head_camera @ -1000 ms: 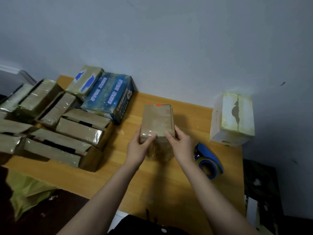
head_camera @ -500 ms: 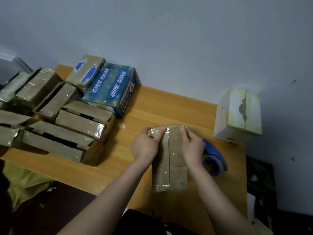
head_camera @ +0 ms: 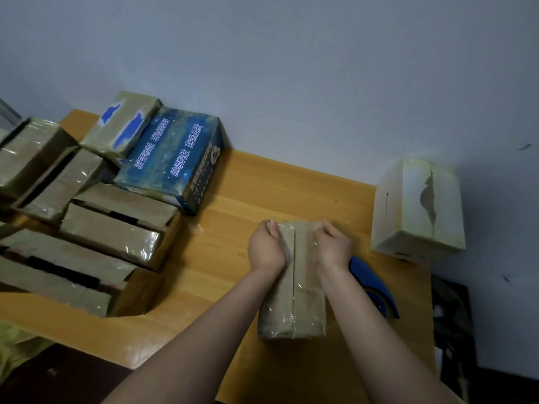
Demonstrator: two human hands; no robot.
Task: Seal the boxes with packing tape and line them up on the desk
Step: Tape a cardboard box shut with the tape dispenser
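A small brown cardboard box (head_camera: 294,301) lies flat on the wooden desk (head_camera: 204,272), its centre seam facing up under clear tape. My left hand (head_camera: 265,246) grips the box's far left corner with fingers curled over the edge. On the far right corner my right hand (head_camera: 332,243) holds it, fingers bent onto the tape. A blue tape dispenser (head_camera: 376,287) lies on the desk just right of the box, partly hidden by my right forearm.
Several taped brown boxes (head_camera: 110,228) crowd the desk's left side, with a blue printed box (head_camera: 172,158) behind them. A pale box (head_camera: 420,205) stands at the desk's right rear corner by the wall. Bare desk lies between the piles.
The box went from upright to lying flat, seam up. My hands then slid slightly along its far end; the view shifted a little.
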